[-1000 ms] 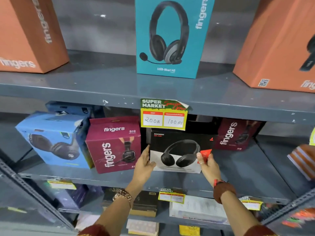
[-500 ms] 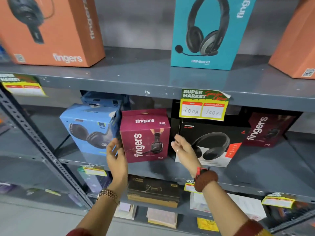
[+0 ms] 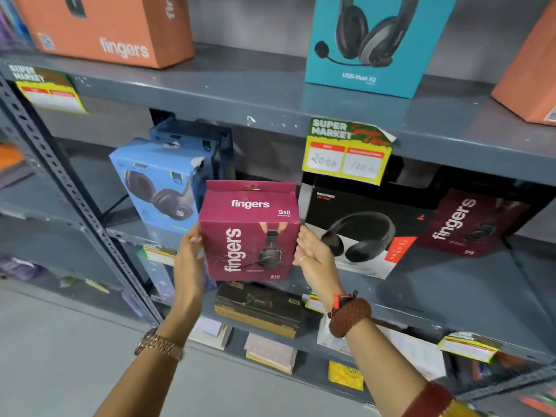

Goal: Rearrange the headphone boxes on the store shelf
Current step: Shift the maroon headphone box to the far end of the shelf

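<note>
I hold a magenta "fingers S10" headphone box [image 3: 249,231] between both palms, lifted just in front of the middle shelf [image 3: 436,284]. My left hand [image 3: 188,260] presses its left side and my right hand [image 3: 313,255] presses its right side. To its left stands a light blue headphone box [image 3: 156,182], tilted, with a darker blue box [image 3: 192,136] behind it. To the right sits a black and white headphone box [image 3: 361,233], then a dark maroon "fingers" box [image 3: 472,224] further back.
The upper shelf [image 3: 240,94] carries an orange "fingers" box [image 3: 114,28], a teal USB headset box [image 3: 373,43] and another orange box [image 3: 529,76]. A yellow price tag [image 3: 346,155] hangs from its edge. A slotted steel upright [image 3: 75,194] stands at left. Brown and paper packs [image 3: 258,308] fill the lower shelf.
Both hands left the black and white box, moved left and closed on the magenta box. That box has come forward off the shelf. The view shifted left and closer.
</note>
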Demonstrator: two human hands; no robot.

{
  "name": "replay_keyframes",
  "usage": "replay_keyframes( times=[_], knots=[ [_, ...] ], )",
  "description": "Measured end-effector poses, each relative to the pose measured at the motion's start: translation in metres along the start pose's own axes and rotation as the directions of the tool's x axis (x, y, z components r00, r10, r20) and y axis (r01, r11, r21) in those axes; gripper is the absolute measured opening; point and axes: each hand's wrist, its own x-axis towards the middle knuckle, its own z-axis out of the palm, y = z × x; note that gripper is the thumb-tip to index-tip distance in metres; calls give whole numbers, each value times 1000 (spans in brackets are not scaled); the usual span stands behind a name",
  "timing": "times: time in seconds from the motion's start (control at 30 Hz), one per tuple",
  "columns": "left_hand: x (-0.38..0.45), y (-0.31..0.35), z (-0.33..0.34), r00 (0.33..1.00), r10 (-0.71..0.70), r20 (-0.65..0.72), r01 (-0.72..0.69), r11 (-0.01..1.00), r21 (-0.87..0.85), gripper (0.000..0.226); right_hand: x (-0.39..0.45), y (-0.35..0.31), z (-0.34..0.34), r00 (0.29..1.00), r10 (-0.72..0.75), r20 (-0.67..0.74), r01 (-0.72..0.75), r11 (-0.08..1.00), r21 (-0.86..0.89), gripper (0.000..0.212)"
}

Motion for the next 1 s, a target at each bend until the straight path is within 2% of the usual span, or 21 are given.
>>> replay_keyframes(
  times=[0.13, 0.23, 0.3, 0.4, 0.57, 0.77, 0.9, 1.0],
  knots=[
    [-68, -11, 14, 998, 5, -62, -7, 1000, -31, 20, -49, 23, -42, 999, 2, 32, -3, 999, 32, 61],
    [-105, -14, 35, 996, 75, -37, -76, 997, -33, 17, -71, 32, -79, 999, -27, 26, 26, 999, 35, 61],
    [-134, -25, 60, 996, 83, -14, -84, 996, -21, 26, -93, 35, -114, 999, -50, 7, 50, 998, 46, 61],
    [-173, -34, 100, 995, 89, 55, -91, 995, 32, 34, -117, 34, -167, 994, -81, -71, 85, 995, 52, 59],
    [-216, -50, 176, 974, 55, 220, -71, 995, 65, 30, -145, 33, -252, 977, -70, -202, 74, 997, 15, 56],
    [-235, -66, 275, 903, -27, 430, -10, 996, 84, 28, -146, 36, -342, 914, -24, -406, 25, 1000, -1, 55],
    [-196, -106, 321, 862, -65, 503, -67, 968, 241, 46, -126, 43, -375, 883, 35, -468, -17, 999, 43, 57],
    [-172, -125, 345, 836, -78, 543, -86, 959, 271, 44, -110, 48, -391, 858, 46, -512, -16, 998, 63, 56]
  ],
)
